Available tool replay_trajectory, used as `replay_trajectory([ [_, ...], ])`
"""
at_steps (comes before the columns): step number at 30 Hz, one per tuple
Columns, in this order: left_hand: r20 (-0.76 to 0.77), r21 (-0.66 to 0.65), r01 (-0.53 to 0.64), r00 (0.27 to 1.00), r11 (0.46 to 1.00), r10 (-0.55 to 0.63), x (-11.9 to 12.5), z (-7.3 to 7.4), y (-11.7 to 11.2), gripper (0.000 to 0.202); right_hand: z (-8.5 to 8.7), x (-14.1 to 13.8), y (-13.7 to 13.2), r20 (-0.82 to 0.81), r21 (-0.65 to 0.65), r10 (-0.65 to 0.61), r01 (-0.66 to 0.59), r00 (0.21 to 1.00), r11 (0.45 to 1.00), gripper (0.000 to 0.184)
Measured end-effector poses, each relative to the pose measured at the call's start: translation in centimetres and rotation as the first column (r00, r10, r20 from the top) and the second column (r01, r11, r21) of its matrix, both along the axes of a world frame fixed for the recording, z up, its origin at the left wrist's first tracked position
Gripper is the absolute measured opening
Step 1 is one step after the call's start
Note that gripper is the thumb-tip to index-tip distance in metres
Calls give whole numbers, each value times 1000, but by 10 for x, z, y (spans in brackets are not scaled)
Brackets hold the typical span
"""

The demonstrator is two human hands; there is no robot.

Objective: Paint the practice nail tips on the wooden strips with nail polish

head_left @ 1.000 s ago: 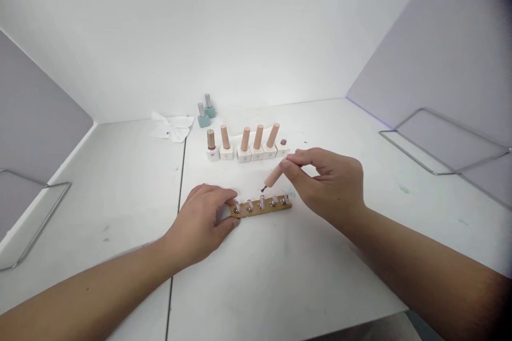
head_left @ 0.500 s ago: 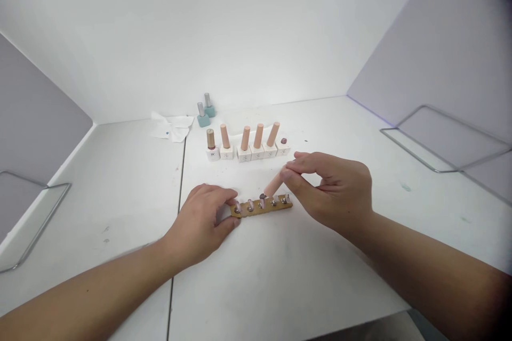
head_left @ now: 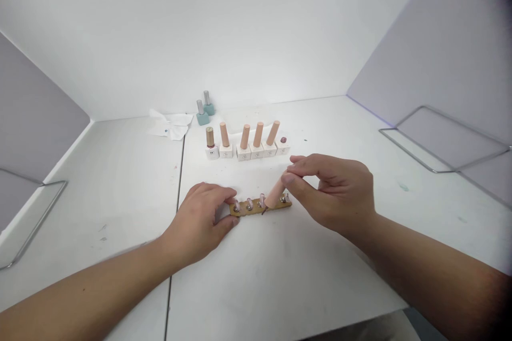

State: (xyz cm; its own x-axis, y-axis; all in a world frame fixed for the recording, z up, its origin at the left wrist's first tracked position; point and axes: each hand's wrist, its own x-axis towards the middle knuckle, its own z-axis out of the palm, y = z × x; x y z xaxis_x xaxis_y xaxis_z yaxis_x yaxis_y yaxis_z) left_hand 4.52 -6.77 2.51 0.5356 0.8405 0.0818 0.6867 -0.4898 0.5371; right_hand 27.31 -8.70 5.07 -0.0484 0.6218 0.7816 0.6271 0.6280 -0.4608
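My left hand [head_left: 204, 218] pinches the left end of a narrow brown display strip [head_left: 256, 210] between thumb and fingers. Along the strip sit several nail tips [head_left: 249, 203] on round silvery studs. Between thumb and fingers, my right hand [head_left: 332, 184] grips the peach cap of a nail polish brush [head_left: 276, 192]. The brush points down and left, its dark tip at the strip's front edge beside the middle nail tip; I cannot tell whether it touches. The cap hides part of the strip. Behind stands an uncapped white polish bottle [head_left: 282, 147].
Several white polish bottles with peach caps [head_left: 258, 150] stand in a row, a gold-capped bottle [head_left: 211, 144] at their left. Two teal bottles [head_left: 202, 118] and a crumpled white tissue [head_left: 172, 125] lie farther back. Wire stands [head_left: 436, 171] flank the table.
The brush tip has moved down from the top of the middle nail tip to the strip's front edge, and the cap is more upright. My left hand keeps its hold on the strip.
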Motion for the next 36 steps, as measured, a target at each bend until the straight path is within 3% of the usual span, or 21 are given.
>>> replay_trajectory([
  [13, -3, -11, -8, 1000, 1000, 8, 0, 2, 0, 28, -5, 1, 10, -21, -171, -203, 196, 979, 966, 21],
  [22, -9, -3, 1, 1000, 1000, -1, 1, 3, -2, 28, -2, 3, 12, -7, -239, -194, 187, 981, 953, 23],
  [31, 17, -16, -11, 1000, 1000, 11, 0, 2, 0, 28, 2, -3, 12, -126, -322, -190, 141, 974, 936, 22],
  [36, 35, -6, -8, 999, 1000, 8, -1, 2, -1, 25, 2, -5, 10, -159, -288, -151, 100, 976, 952, 21],
])
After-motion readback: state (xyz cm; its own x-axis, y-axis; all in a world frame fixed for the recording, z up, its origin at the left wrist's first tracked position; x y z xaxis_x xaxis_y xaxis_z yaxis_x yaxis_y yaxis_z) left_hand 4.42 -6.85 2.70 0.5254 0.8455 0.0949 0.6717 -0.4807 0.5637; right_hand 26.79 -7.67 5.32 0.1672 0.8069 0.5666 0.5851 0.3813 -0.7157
